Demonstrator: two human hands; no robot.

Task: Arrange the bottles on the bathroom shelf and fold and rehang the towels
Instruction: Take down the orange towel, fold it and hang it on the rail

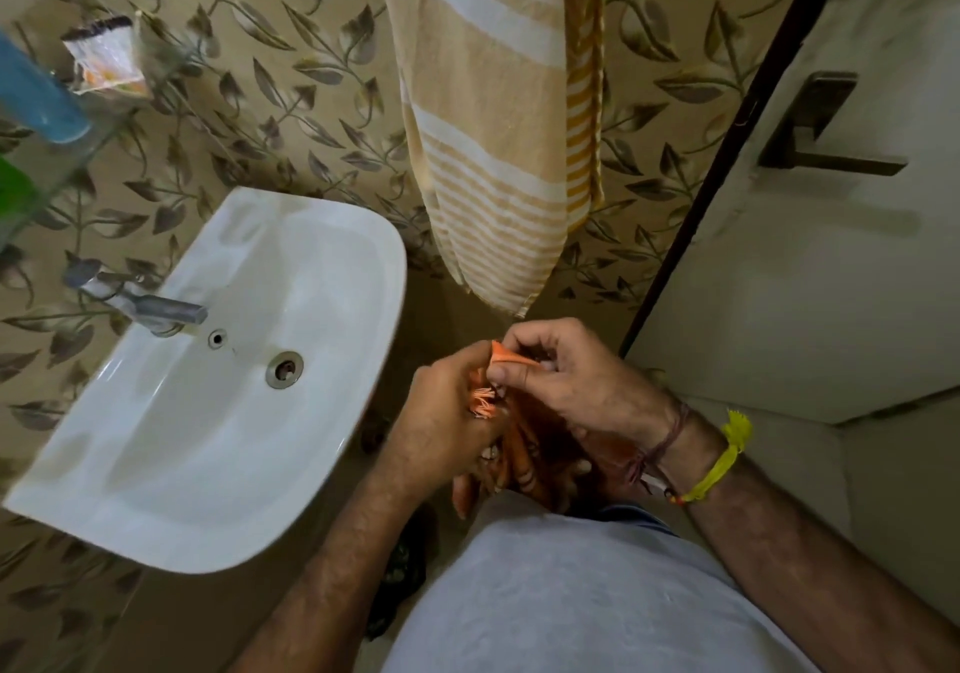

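Folding looked unfinished: both hands, left hand point(447, 412) and right hand point(566, 381), pinched the orange towel point(524, 443) bunched at 6 o'clock. Striped towel point(483, 126) already hung at 12. Bottles point(39, 95) stood on the shelf at 9. Sink point(208, 454) rim crowded the left; door point(831, 256) closed off the right.

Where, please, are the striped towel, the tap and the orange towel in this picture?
striped towel point(483, 116), head view, on its hanging beige middle.
tap point(156, 306), head view, on the metal spout over the sink.
orange towel point(506, 356), head view, on the corner pinched by the right hand.
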